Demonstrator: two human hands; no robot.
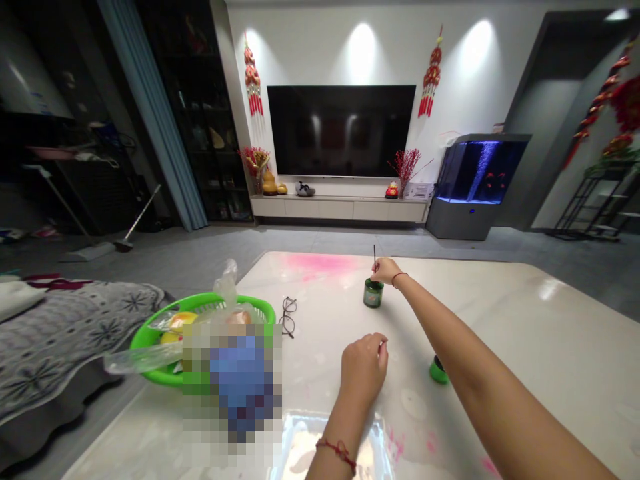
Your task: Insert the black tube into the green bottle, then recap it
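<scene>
My right hand (386,271) reaches over the table, its fingers pinched on a thin dark stick (375,257). The stick stands upright at the mouth of a small green glass jar (373,293); its lower end is hidden. Nearer to me, my left hand (364,360) rests curled on the tabletop, back of the hand up; whatever its fingers may hold is hidden. Below the left wrist lies a shallow clear tray (300,427) with something pale in it, partly covered by the forearm. A green lid (439,371) sits beside my right forearm, which partly hides it.
On the left stands a green basket (273,313) with plastic bags and fruit-like things; a blurred blue patch covers its front. Eyeglasses (288,317) lie beside it. Pink stains mark the pale table (525,333). A television (345,130) and a fish tank (483,170) are beyond.
</scene>
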